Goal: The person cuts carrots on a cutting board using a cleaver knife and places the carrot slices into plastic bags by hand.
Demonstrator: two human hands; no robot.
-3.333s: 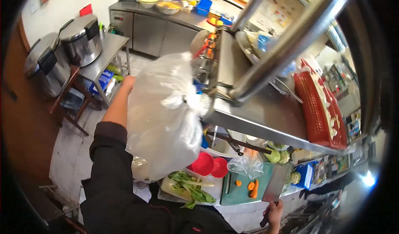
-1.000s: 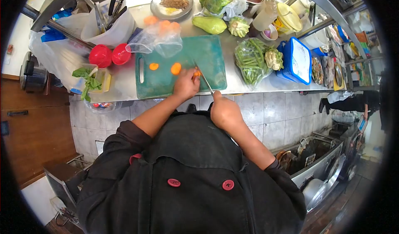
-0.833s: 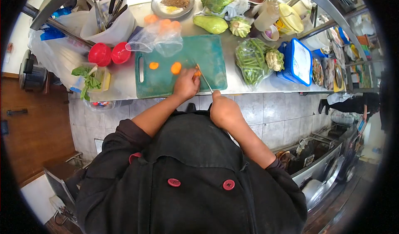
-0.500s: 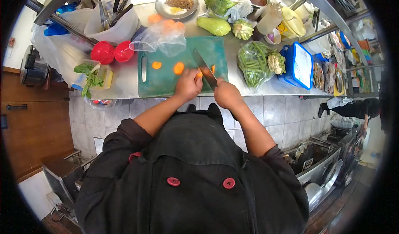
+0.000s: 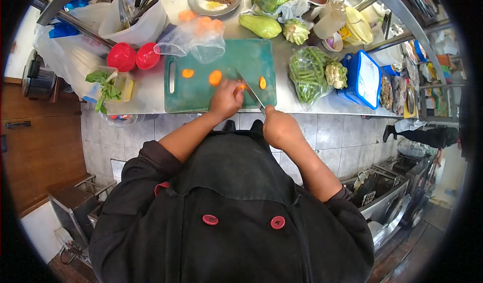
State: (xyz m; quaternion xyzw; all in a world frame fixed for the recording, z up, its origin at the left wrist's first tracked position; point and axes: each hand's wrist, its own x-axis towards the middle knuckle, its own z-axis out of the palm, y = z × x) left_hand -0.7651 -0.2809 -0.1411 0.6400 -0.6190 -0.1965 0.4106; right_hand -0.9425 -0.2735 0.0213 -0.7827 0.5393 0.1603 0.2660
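My right hand (image 5: pixel 282 127) is closed round the handle of a kitchen knife (image 5: pixel 251 93), its blade pointing away and to the left over the green cutting board (image 5: pixel 196 94). My left hand (image 5: pixel 227 100) grips a piece of carrot (image 5: pixel 241 87) on the board, its fingers curled beside the blade; most of that piece is hidden. Cut carrot pieces lie apart on the board: one slice (image 5: pixel 187 73) at the left, one chunk (image 5: pixel 215 77) just beyond my left hand, and one slice (image 5: pixel 262 83) right of the blade. A clear plastic bag (image 5: pixel 204 46) with carrots in it overlaps the board's far edge.
Right of the board are a bag of green beans (image 5: pixel 308 76), a cauliflower (image 5: pixel 336 75) and a blue-lidded tub (image 5: pixel 363 79). Beyond it lie a chayote-green squash (image 5: pixel 260 26) and a metal plate (image 5: pixel 193 4). Red bowls (image 5: pixel 121 57) and a utensil tub (image 5: pixel 118 26) stand left.
The knife blade has turned more edge-on, and my right hand has shifted slightly right and nearer. The slice right of the blade now lies clear of it, showing its flat face.
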